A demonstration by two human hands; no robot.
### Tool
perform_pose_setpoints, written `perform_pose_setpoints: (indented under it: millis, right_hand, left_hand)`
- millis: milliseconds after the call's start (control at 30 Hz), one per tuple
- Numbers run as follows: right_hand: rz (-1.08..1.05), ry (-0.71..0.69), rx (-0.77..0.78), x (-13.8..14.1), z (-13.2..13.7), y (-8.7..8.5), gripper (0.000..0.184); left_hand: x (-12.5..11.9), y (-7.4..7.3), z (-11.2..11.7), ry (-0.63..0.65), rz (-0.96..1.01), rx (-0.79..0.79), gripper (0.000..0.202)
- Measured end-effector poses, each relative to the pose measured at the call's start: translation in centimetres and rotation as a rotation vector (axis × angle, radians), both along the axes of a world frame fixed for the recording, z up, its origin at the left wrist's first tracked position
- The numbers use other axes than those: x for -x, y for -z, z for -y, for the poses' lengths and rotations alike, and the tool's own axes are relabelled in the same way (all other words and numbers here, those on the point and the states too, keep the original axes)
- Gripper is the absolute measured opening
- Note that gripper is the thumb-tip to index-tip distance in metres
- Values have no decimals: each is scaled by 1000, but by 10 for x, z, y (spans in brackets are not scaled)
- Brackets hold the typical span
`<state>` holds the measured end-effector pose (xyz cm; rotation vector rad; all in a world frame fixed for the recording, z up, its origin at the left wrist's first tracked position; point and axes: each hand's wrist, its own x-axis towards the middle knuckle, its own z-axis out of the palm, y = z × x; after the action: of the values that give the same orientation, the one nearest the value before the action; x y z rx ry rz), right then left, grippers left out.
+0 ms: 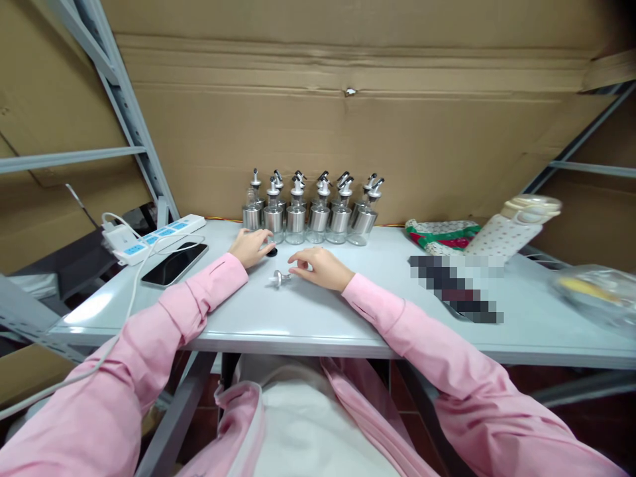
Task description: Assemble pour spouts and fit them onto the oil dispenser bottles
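Observation:
My left hand (pixel 252 246) rests on the grey table (pixel 318 318), fingers curled, touching a glass bottle (pixel 273 222) in the front row and lying over a small black cap (pixel 271 252). My right hand (pixel 318 265) lies on the table with fingers bent, its fingertips at a loose metal pourer spout (pixel 279 279) that lies on its side. Behind both hands stand several glass bottles with steel sleeves and pourer tops (pixel 318 212), in two rows against the cardboard wall.
A white power strip (pixel 149 237) and a dark phone (pixel 175 263) with a white cable lie at the left. A red-green cloth (pixel 440 235), a dotted white bottle (pixel 511 228) and a plastic bag (pixel 596 291) lie at the right. Metal shelf struts flank the table.

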<state>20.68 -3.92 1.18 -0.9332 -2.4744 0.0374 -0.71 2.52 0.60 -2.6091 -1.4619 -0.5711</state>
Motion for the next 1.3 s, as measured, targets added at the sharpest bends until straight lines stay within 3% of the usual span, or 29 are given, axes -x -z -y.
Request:
perform_pose_setpoints:
  millis: [233, 433, 733, 967, 1167, 1300]
  right_hand:
    - [-18, -103, 14, 2, 3, 1, 20]
    - [-47, -63, 24, -1, 0, 0, 17]
    - [-67, -14, 9, -5, -5, 0, 15]
    - [-282, 327, -217, -38, -33, -6, 16]
    - [-499, 510, -249, -67, -64, -4, 37]
    - [-497, 528, -232, -70, -75, -6, 53]
  left_hand:
    - [-3, 2, 2, 80, -59, -35, 38]
    - [-2, 9, -2, 55, -71, 37, 48]
    - [-2, 9, -3, 39, -82, 49, 47]
    - [-9, 7, 7, 81, -38, 52, 40]
    - [-19, 5, 18, 317, -12, -93, 33]
    - [-25, 3, 26, 433, -19, -124, 39]
